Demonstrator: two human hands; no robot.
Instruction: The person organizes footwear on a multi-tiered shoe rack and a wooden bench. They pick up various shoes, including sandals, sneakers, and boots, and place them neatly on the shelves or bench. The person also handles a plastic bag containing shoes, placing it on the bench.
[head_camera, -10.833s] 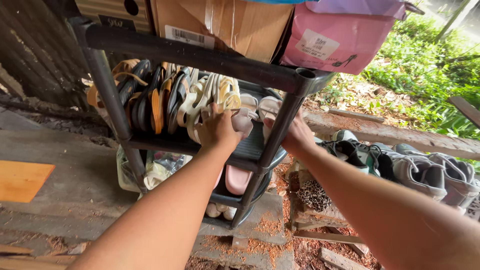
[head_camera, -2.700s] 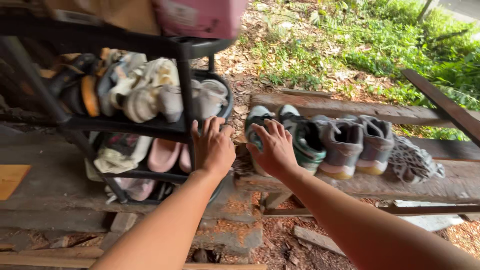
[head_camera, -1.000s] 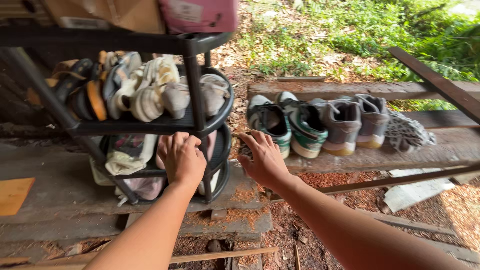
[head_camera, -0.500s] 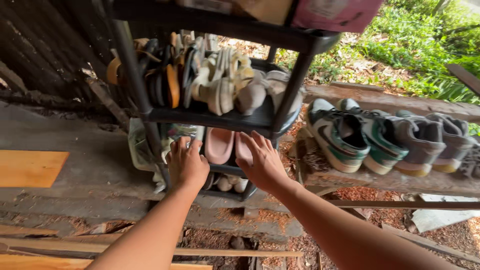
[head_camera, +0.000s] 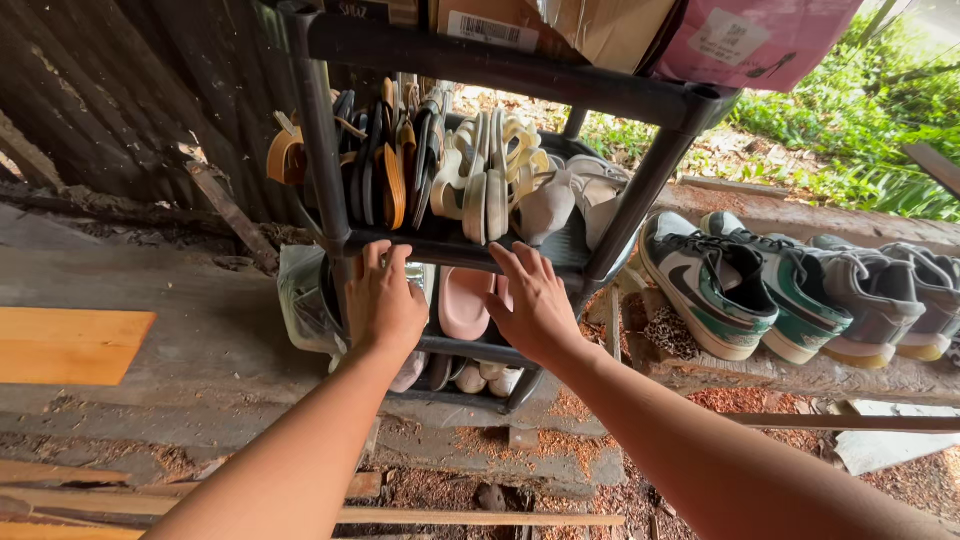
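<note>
Both hands rose, open, to the sandal-packed black rack: left hand, right hand.

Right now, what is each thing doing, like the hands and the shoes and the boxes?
left hand: open, fingers on the rack's middle shelf edge
right hand: open, fingertips at the same shelf edge
black shoe rack: upright, packed
sandals: stood on edge, in a row
pink slippers: on the lower shelf
green-and-white sneakers: paired on the wooden plank
cardboard box: closed, on top
pink box: closed, on top
</note>
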